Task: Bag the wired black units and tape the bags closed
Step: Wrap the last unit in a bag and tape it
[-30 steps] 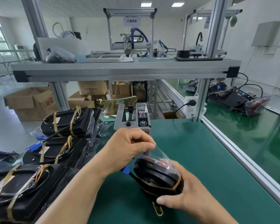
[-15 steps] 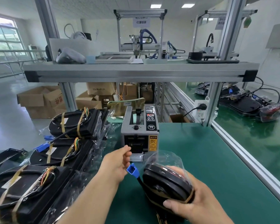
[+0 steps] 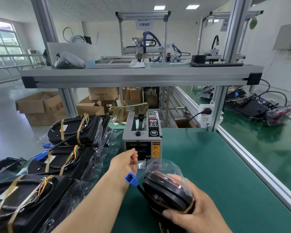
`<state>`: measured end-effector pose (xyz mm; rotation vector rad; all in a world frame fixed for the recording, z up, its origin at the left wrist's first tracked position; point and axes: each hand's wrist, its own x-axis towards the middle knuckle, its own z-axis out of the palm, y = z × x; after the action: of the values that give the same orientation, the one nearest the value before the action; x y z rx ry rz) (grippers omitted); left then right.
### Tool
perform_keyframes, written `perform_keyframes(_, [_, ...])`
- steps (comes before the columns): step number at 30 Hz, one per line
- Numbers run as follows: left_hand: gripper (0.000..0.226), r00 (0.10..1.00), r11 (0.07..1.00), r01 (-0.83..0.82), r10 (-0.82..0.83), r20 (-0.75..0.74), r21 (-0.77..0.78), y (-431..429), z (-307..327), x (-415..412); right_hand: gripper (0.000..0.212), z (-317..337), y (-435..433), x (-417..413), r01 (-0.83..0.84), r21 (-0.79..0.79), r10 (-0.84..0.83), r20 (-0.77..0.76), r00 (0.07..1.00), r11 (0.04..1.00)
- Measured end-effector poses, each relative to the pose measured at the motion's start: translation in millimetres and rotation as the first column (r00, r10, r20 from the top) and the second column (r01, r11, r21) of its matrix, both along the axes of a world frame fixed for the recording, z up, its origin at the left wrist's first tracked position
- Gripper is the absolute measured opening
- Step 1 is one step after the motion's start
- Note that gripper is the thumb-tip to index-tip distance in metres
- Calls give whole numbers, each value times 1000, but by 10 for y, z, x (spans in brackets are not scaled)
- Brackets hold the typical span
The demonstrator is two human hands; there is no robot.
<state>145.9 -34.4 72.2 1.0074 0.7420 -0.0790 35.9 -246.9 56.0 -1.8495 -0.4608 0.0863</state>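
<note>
Here, from the head camera, the right hand (image 3: 197,216) clamps the bagged black unit (image 3: 166,190) near the front edge of the tabletop (image 3: 208,165), while the left hand (image 3: 124,163) sits at the mouth of the tape dispenser (image 3: 142,137), grip unclear; better to pull tape straight out and keep the bag (image 3: 168,167) neck gathered.

Tape dispenser (image 3: 142,132) bears "CAUTION"; hanging sign (image 3: 144,24) reads "灯罩组装".

Green mat (image 3: 208,165) wide open at two o'clock; tape machine (image 3: 142,130) blocks twelve, black units (image 3: 60,163) crowd nine.
</note>
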Motion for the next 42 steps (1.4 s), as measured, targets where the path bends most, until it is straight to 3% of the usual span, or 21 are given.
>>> perform_keyframes(5, [1, 1000, 999, -13, 13, 11, -35, -98, 98, -5, 71, -7, -1, 7, 4, -6, -4, 17, 1000, 1000])
perform_keyframes(16, [13, 974, 981, -194, 190, 126, 15, -207, 36, -41, 69, 10, 17, -10, 15, 2, -15, 31, 999, 1000])
perform_keyframes(21, [12, 938, 980, -148, 96, 334, 136, 2, 165, -427, 67, 12, 40, -14, 24, 19, -25, 34, 999, 1000])
perform_keyframes(24, [22, 837, 938, -208, 24, 547, 279, 137, 410, -833, 70, 0, 74, -20, 50, 34, -52, 57, 997, 998])
perform_keyframes(26, [15, 767, 910, -165, -124, 629, 381, 168, 568, -1184, 69, -23, 100, -24, 62, 46, -65, 51, 997, 997])
perform_keyframes(29, [38, 744, 819, -4, -381, 548, 574, 56, 615, -1533, 66, -49, 113, -34, 63, 51, -65, 35, 997, 997])
perform_keyframes(31, [41, 755, 795, 91, -448, 479, 600, -71, 594, -1578, 65, -60, 111, -38, 73, 43, -75, 42, 996, 996])
perform_keyframes(37, [18, 783, 778, 103, -448, 431, 620, -251, 546, -1446, 63, -50, 127, -53, 87, 39, -89, 48, 995, 995])
perform_keyframes(42, [22, 796, 756, 125, -463, 390, 643, -289, 515, -1360, 64, -30, 119, -69, 85, 26, -86, 49, 995, 996])
